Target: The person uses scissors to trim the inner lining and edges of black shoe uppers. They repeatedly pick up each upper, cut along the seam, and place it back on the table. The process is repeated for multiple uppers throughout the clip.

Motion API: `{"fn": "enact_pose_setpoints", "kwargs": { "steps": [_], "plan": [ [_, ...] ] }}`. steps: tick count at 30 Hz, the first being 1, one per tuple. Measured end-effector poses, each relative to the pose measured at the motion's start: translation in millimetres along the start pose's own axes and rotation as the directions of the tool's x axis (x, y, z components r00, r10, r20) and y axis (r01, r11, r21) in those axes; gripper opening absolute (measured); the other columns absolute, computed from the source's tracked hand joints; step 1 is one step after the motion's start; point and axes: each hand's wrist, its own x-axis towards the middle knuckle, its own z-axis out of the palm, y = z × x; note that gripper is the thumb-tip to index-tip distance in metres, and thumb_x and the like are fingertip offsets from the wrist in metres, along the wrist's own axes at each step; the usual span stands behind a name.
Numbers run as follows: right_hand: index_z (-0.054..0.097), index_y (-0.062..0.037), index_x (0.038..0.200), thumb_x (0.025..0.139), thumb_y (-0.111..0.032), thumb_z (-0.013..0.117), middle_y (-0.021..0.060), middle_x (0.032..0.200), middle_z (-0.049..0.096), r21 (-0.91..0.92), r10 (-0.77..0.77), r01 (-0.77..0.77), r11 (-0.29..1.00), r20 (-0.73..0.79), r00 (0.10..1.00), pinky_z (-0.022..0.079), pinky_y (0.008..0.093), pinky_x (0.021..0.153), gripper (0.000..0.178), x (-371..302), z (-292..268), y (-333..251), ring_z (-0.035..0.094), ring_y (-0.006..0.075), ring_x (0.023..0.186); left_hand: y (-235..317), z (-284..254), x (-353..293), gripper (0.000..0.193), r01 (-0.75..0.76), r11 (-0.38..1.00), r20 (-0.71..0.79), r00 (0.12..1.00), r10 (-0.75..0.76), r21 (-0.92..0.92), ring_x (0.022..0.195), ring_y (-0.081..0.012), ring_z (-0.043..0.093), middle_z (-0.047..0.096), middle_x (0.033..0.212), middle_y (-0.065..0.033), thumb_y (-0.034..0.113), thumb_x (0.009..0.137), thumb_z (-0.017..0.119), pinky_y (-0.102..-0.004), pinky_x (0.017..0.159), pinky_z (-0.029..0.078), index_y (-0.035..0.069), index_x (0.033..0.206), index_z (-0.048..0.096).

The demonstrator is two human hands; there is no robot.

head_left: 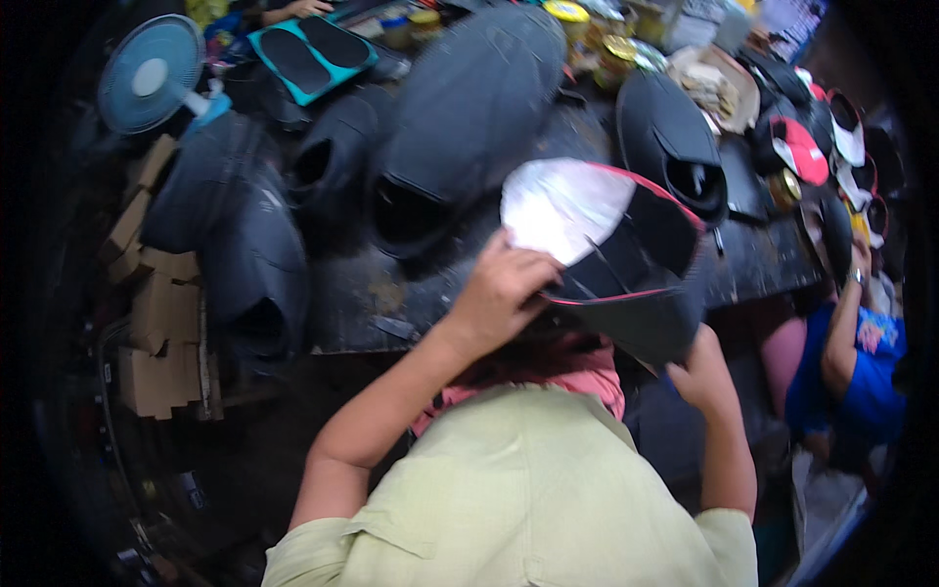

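Note:
Over the near edge of the workbench I hold a black shoe upper (636, 318) with a red edge and a pale, shiny lining turned up at its far left. My left hand (509, 284) is closed on its left rim, fingers on the pale lining. At its lower right side is my right hand (699, 367), also closed. Something small and blue shows at that thumb, with a thin pale part beside it, like a blue-handled tool; blur hides its exact kind. The upper's opening faces up, showing a dark inside.
Stacks of nested black uppers (479, 108) cover much of the workbench (342, 303). Behind are jars (616, 59) and a teal board (311, 54) with black soles. A fan (150, 76) stands far left, above cardboard pieces (161, 313). At right sits a person in blue (875, 357).

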Motion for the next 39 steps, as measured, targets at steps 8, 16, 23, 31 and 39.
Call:
{"fn": "enact_pose_setpoints", "kwargs": {
  "steps": [8, 16, 23, 31, 39],
  "plan": [
    [0.058, -0.0031, 0.09, 0.088, -0.026, 0.078, 0.0004, 0.078, 0.057, 0.633, 0.262, -0.165, 0.757, -0.063, 0.963, 0.044, 0.0256, 0.061, 0.031, 0.3, -22.4, 15.9, 0.055, 0.0099, 0.07, 27.2, -62.3, 42.5, 0.031, -0.123, 0.643, -0.376, 0.886, -0.272, -0.756, 0.103, -0.0157, 0.067, 0.07, 0.115, -0.0055, 0.007, 0.096, 0.072, -0.0284, 0.092, 0.051, 0.002, 0.124, 0.059],
    [0.057, -0.0073, 0.12, 0.105, -0.05, 0.057, 0.0035, 0.109, 0.063, 0.966, 0.128, 0.258, 0.001, -0.256, 0.958, 0.046, 0.034, 0.089, 0.046, 54.7, 26.3, 14.6, 0.059, 0.0159, 0.097, -7.2, -32.3, 53.5, 0.038, 0.156, 0.073, 0.133, 0.959, -0.252, -0.985, 0.114, -0.011, 0.062, 0.066, 0.124, -0.0056, 0.022, 0.104, 0.065, -0.0287, 0.1, 0.048, 0.004, 0.134, 0.052],
    [0.066, -0.0107, 0.105, 0.096, -0.029, 0.073, 0.0018, 0.089, 0.065, 0.973, 0.499, 0.114, -0.199, 0.0, 0.867, 0.053, 0.0317, 0.081, 0.021, 76.0, 39.1, -46.2, 0.063, 0.0158, 0.085, 6.8, -1.0, 21.6, 0.115, 0.3, 0.829, -0.087, 0.92, -0.382, -0.473, 0.143, -0.0326, 0.04, 0.045, 0.147, -0.0209, 0.056, 0.071, 0.09, -0.0415, 0.12, 0.03, 0.0, 0.155, 0.034],
    [0.055, -0.0117, 0.092, 0.096, -0.044, 0.071, -0.0024, 0.073, 0.05, 0.849, 0.406, -0.073, 0.523, -0.172, 0.898, 0.034, 0.0267, 0.057, 0.037, 53.1, 30.2, -39.7, 0.049, 0.008, 0.065, 7.0, -33.1, 19.0, 0.065, 0.412, 0.513, 0.142, 0.863, -0.485, -0.753, 0.1, -0.013, 0.065, 0.071, 0.108, -0.0057, 0.025, 0.07, 0.097, -0.0315, 0.095, 0.052, 0.001, 0.121, 0.063],
    [0.063, -0.0032, 0.084, 0.076, -0.008, 0.082, 0.0033, 0.076, 0.065, 0.619, 0.317, -0.501, 0.605, 0.39, 0.865, 0.048, 0.0253, 0.06, 0.021, -0.5, -10.0, -6.9, 0.061, 0.0105, 0.067, -27.0, -64.8, 17.4, 0.056, 0.409, 0.071, 0.37, 0.877, -0.307, -0.91, 0.096, -0.0143, 0.069, 0.073, 0.109, -0.0084, 0.026, 0.078, 0.089, -0.0317, 0.09, 0.057, -0.002, 0.12, 0.067]
  ]
}}
